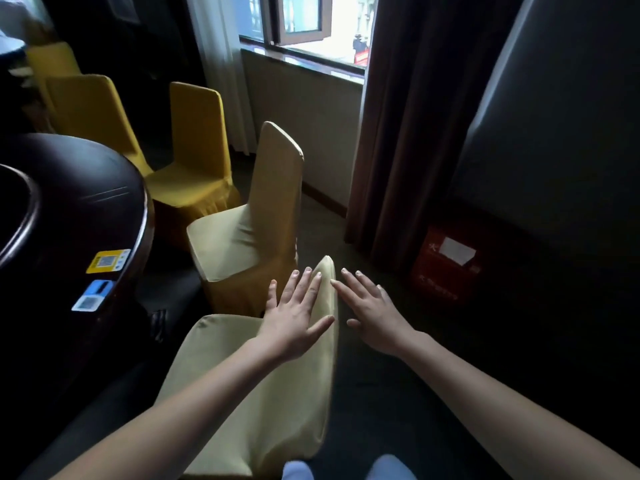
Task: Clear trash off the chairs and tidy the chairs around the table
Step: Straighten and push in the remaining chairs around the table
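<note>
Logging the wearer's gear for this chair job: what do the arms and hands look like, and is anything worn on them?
Both arms are bare from the bottom of the picture to the wrist: no sleeves, gloves, watch, bracelets or rings show. The left hand and right hand are bare, with short, unpainted nails. The only clothing in sight is light blue fabric at the bottom edge, probably trousers.

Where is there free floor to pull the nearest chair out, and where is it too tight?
Free: the dark carpet right of the nearest chair, running to the red box and brown curtain. Tight: left side, where the round table edges the seat, and ahead, where the next cream chair stands close. Both hands, left hand and right hand, are open.
</note>
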### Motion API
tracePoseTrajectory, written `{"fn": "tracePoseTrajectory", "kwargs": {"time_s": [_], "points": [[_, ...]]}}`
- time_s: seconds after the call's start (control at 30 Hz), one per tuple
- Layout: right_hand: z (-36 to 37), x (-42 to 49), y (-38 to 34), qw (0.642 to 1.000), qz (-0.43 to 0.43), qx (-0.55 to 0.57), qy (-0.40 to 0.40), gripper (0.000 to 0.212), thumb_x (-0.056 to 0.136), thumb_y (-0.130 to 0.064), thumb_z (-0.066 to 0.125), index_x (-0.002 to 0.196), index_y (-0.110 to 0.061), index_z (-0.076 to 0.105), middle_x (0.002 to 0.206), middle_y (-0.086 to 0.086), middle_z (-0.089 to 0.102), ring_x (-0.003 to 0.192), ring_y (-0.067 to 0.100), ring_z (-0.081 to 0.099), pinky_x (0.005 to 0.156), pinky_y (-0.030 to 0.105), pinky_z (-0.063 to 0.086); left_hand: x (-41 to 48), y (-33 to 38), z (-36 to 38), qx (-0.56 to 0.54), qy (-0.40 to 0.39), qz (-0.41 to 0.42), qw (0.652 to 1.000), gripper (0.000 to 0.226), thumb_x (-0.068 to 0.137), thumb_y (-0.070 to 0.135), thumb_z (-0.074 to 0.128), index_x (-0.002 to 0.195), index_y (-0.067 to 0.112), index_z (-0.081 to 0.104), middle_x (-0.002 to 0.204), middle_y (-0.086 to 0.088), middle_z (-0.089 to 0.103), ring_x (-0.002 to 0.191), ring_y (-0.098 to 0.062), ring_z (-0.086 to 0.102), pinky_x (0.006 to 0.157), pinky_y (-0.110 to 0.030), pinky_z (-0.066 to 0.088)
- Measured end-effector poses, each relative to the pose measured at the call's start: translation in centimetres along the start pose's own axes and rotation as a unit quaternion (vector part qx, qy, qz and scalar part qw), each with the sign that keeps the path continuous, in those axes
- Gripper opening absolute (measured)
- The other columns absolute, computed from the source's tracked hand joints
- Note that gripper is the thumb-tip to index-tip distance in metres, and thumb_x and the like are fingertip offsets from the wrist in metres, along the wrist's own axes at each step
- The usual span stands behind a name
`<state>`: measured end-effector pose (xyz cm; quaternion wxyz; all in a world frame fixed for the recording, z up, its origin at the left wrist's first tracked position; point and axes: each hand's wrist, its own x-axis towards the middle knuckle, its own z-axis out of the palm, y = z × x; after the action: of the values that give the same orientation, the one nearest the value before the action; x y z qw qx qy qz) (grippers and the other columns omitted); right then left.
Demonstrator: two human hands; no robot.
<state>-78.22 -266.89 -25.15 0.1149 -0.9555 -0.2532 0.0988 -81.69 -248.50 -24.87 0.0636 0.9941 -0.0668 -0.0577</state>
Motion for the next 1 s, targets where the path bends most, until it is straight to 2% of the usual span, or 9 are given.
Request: {"fn": "tracePoseTrajectory", "kwargs": {"time_s": [0.17, 0.33, 0.43, 0.53, 0.6, 0.7, 0.77, 0.83, 1.0], "points": [[0.0, 7.9, 3.0, 0.985, -0.108, -0.095, -0.093, 0.087, 0.089, -0.011, 0.058, 0.152, -0.035, 0.002, 0.161, -0.001, -0.014, 0.148, 0.024, -0.013, 0.116, 0.055, 0.010, 3.3, -1.5, -0.1, -0.029, -0.006, -0.134, 0.991, 0.076, 0.094, 0.062, 0.024, 0.151, 0.027, -0.010, 0.160, 0.003, -0.017, 0.146, -0.015, -0.019, 0.112, -0.049, -0.019], [0.2, 15.0, 4.5, 0.926, -0.253, -0.205, -0.194, 0.078, 0.087, -0.026, 0.064, 0.150, -0.037, 0.019, 0.162, -0.001, 0.000, 0.148, 0.026, -0.005, 0.114, 0.056, 0.014, 5.1, -1.8, -0.4, -0.042, 0.009, -0.277, 0.960, 0.078, 0.094, 0.061, 0.026, 0.152, 0.022, -0.009, 0.160, 0.000, -0.014, 0.147, -0.018, -0.016, 0.113, -0.052, -0.014], [0.1, 16.7, 5.2, 0.886, -0.342, -0.236, -0.205, 0.063, 0.087, -0.029, 0.062, 0.144, -0.034, 0.034, 0.154, -0.001, 0.025, 0.145, 0.022, 0.012, 0.108, 0.042, 0.020, 4.6, -0.4, -0.5, -0.048, -0.009, -0.348, 0.936, 0.077, 0.094, 0.062, 0.024, 0.152, 0.024, -0.009, 0.160, 0.000, -0.016, 0.146, -0.018, -0.018, 0.115, -0.053, -0.014], [-0.1, 17.5, 5.4, 0.872, -0.380, -0.247, -0.185, 0.058, 0.082, -0.031, 0.067, 0.135, -0.037, 0.043, 0.136, -0.003, 0.042, 0.130, 0.024, 0.031, 0.096, 0.038, 0.035, 3.5, 1.1, 0.6, -0.066, -0.020, -0.418, 0.906, 0.079, 0.092, 0.065, 0.022, 0.152, 0.025, -0.010, 0.159, 0.001, -0.017, 0.146, -0.016, -0.019, 0.113, -0.055, -0.017], [0.0, 17.8, 5.3, 0.863, -0.392, -0.259, -0.185, 0.057, 0.079, -0.035, 0.069, 0.131, -0.035, 0.046, 0.130, -0.003, 0.043, 0.125, 0.026, 0.034, 0.095, 0.041, 0.037, 2.5, 2.5, 1.7, -0.100, -0.047, -0.446, 0.888, 0.083, 0.089, 0.070, 0.023, 0.152, 0.026, -0.009, 0.160, 0.001, -0.015, 0.146, -0.015, -0.017, 0.111, -0.056, -0.019], [0.7, 18.0, 5.1, 0.839, -0.435, -0.277, -0.175, 0.059, 0.077, -0.039, 0.069, 0.130, -0.030, 0.047, 0.130, 0.000, 0.043, 0.126, 0.025, 0.038, 0.108, 0.054, 0.025, 0.4, 5.8, 4.3, -0.163, -0.137, -0.479, 0.852, 0.092, 0.083, 0.078, 0.027, 0.153, 0.025, -0.001, 0.161, 0.000, 0.004, 0.148, -0.016, -0.003, 0.112, -0.058, -0.016], [0.9, 18.0, 5.0, 0.827, -0.458, -0.275, -0.175, 0.054, 0.077, -0.037, 0.067, 0.128, -0.029, 0.048, 0.128, 0.000, 0.047, 0.123, 0.024, 0.044, 0.108, 0.052, 0.028, -1.1, 7.9, 5.8, -0.226, -0.185, -0.521, 0.802, 0.098, 0.079, 0.079, 0.036, 0.152, 0.021, 0.008, 0.158, -0.005, 0.021, 0.147, -0.021, 0.015, 0.114, -0.055, -0.006], [1.1, 18.4, 5.1, 0.820, -0.478, -0.269, -0.166, 0.049, 0.080, -0.038, 0.065, 0.125, -0.031, 0.049, 0.126, -0.002, 0.052, 0.121, 0.022, 0.047, 0.103, 0.046, 0.033, -2.2, 9.3, 7.1, -0.250, -0.153, -0.568, 0.769, 0.091, 0.078, 0.073, 0.049, 0.148, 0.021, 0.021, 0.149, -0.006, 0.040, 0.138, -0.025, 0.036, 0.114, -0.046, 0.014], [1.1, 19.2, 4.9, 0.823, -0.482, -0.253, -0.162, 0.046, 0.081, -0.045, 0.065, 0.124, -0.035, 0.052, 0.123, -0.006, 0.056, 0.118, 0.020, 0.049, 0.095, 0.037, 0.037, -2.2, 10.3, 7.2, -0.159, -0.070, -0.604, 0.778, 0.049, 0.079, 0.055, 0.061, 0.124, 0.035, 0.054, 0.121, 0.001, 0.064, 0.113, -0.025, 0.059, 0.093, -0.034, 0.045]]}}
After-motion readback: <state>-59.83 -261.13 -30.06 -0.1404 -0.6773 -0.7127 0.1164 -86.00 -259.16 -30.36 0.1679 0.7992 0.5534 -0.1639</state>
